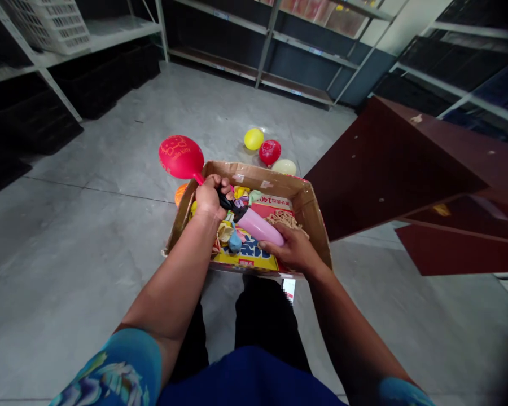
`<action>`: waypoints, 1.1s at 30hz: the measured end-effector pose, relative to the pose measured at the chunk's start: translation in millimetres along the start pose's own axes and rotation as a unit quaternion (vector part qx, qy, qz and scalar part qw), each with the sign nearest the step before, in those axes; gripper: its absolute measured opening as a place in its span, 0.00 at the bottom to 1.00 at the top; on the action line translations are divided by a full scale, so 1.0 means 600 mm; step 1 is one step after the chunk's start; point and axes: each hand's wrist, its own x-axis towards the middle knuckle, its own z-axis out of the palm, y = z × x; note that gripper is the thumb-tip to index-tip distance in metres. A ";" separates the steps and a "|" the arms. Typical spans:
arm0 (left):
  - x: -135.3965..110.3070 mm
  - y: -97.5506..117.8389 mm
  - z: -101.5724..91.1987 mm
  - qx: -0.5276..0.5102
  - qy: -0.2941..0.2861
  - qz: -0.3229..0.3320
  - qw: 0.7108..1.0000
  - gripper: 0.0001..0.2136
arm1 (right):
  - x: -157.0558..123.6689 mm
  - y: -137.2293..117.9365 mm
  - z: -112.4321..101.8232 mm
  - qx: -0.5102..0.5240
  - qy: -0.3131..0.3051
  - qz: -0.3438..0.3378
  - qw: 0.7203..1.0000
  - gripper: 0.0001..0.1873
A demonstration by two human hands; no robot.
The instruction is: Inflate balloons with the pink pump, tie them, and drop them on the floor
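The left hand [210, 197] has its grip closed around the neck of an inflated red balloon with orange print [181, 157] and the black end of a pink plastic cylindrical pump [260, 226]; the fingers hide how the two meet. The right hand [294, 248] wraps its grip around the pump's other end. The pump slants above an open brown cardboard box [311, 203], which contains limp multicoloured balloons [235, 242] and a beige coiled cord [283, 219]. Beyond the box, a round yellow balloon [254, 138], a printed dark-red balloon [270, 152] and a whitish balloon [284, 167] lie on the grey floor [110, 254].
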 end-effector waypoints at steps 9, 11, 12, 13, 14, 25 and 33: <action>0.007 0.018 0.000 -0.022 -0.008 0.007 1.000 0.13 | -0.072 0.070 -0.036 0.082 -0.034 0.029 0.996 0.23; 0.006 0.026 0.002 -0.022 -0.014 0.012 1.000 0.13 | -0.080 0.077 -0.040 0.070 -0.034 0.038 0.996 0.23; 0.004 0.027 0.005 -0.023 -0.014 0.014 1.000 0.13 | -0.081 0.077 -0.040 0.063 -0.032 0.041 0.997 0.23; 0.002 0.027 0.008 -0.026 -0.013 0.018 0.999 0.13 | -0.078 0.075 -0.039 0.056 -0.028 0.040 0.997 0.23; 0.000 0.024 0.012 -0.028 -0.011 0.024 0.999 0.13 | -0.073 0.072 -0.037 0.049 -0.024 0.037 0.998 0.23; 0.020 -0.049 0.038 0.041 0.004 -0.035 0.999 0.14 | -0.011 0.053 -0.010 0.056 0.006 0.000 0.998 0.23; 0.056 -0.030 0.018 0.017 -0.007 -0.049 0.999 0.14 | -0.056 0.100 -0.035 0.102 -0.075 0.048 0.991 0.21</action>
